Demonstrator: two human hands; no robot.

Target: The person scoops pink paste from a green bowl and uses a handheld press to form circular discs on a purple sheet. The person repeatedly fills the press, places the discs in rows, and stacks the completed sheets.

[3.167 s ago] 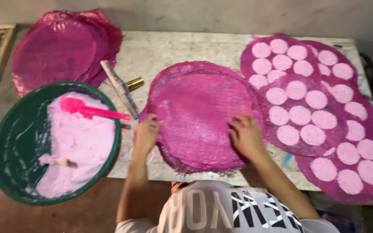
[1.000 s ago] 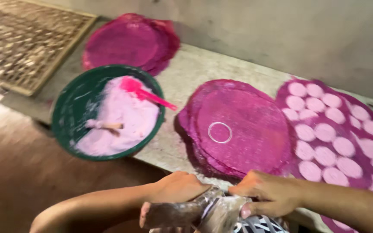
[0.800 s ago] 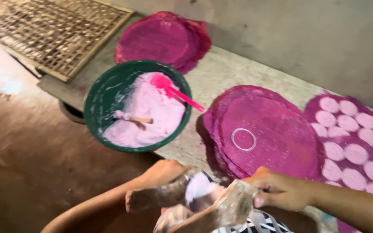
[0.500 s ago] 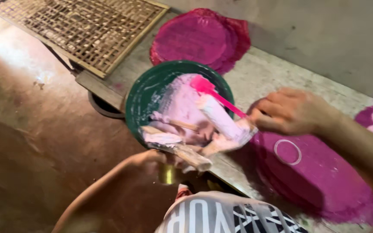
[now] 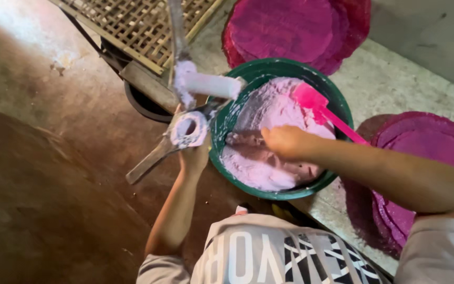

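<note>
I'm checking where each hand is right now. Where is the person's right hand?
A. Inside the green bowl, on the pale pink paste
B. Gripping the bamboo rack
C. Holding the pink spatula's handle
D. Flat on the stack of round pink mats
A: the right hand is down inside the green bowl, on the pale pink paste, beside the pink spatula.

Paste (image 5: 269,168) in bowl (image 5: 337,105); mat stack (image 5: 295,29) behind bowl, lattice tray (image 5: 132,23) left.

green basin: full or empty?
Partly full. The green basin holds pale pink paste below its rim; the right hand reaches into it beside a pink spatula.
</note>
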